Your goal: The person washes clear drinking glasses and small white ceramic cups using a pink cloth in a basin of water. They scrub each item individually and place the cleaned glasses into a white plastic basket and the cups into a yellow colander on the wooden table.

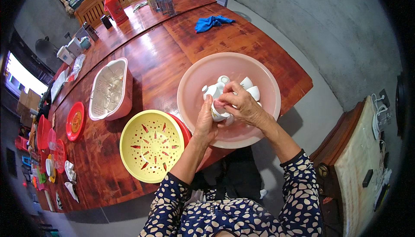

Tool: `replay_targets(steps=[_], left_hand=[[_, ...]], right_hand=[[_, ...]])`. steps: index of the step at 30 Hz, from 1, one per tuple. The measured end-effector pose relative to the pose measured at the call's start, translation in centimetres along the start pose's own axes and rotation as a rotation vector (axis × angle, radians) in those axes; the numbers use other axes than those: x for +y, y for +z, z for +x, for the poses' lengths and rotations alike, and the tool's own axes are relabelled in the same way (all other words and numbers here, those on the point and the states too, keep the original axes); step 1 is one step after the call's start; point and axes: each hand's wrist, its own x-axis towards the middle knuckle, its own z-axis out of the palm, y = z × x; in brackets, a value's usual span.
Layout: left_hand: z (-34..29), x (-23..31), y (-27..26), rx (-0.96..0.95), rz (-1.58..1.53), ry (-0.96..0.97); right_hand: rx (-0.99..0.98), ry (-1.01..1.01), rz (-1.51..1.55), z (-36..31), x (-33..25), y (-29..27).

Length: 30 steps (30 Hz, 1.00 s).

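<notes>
A large pink basin (190, 85) stands at the near edge of the table, with several white cups (254, 92) lying in it. Over the basin, my left hand (205, 122) is closed around a small white cup (218, 115). My right hand (247, 106) is bent over the rim of that cup, its fingers pinched together at the mouth. Something pinkish shows at those fingertips, but I cannot make out whether it is a cloth or skin. My fingers partly cover the held cup and the white pieces behind it.
Left of the basin, a yellow colander (151, 146) overlaps a red rim. Farther left are a pink-and-white tub (125, 81) of clear glasses and a red plate (76, 121). A blue cloth (212, 23), bottles (163, 2) and a red thermos (115, 9) stand or lie farther back.
</notes>
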Motion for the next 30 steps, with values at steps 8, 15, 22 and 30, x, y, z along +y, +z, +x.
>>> replay_targets(steps=[8, 15, 22, 30], left_hand=[[0.3, -0.6, -0.6, 0.065, 0.142, 0.122], [0.1, -0.2, 0.0, 0.083, 0.096, 0.110], [0.2, -0.5, 0.0, 0.099, 0.170, 0.123], [0.0, -0.5, 0.0, 0.092, 0.021, 0.115]], right_hand=[[-0.257, 0.196, 0.044, -1.0, -1.2, -0.6], [0.104, 0.404, 0.323, -1.0, -1.5, 1.8], [0.140, 0.028, -0.237, -1.6, 0.0, 1.9], [-0.054, 0.537, 0.215, -2.0, -3.7, -1.5]])
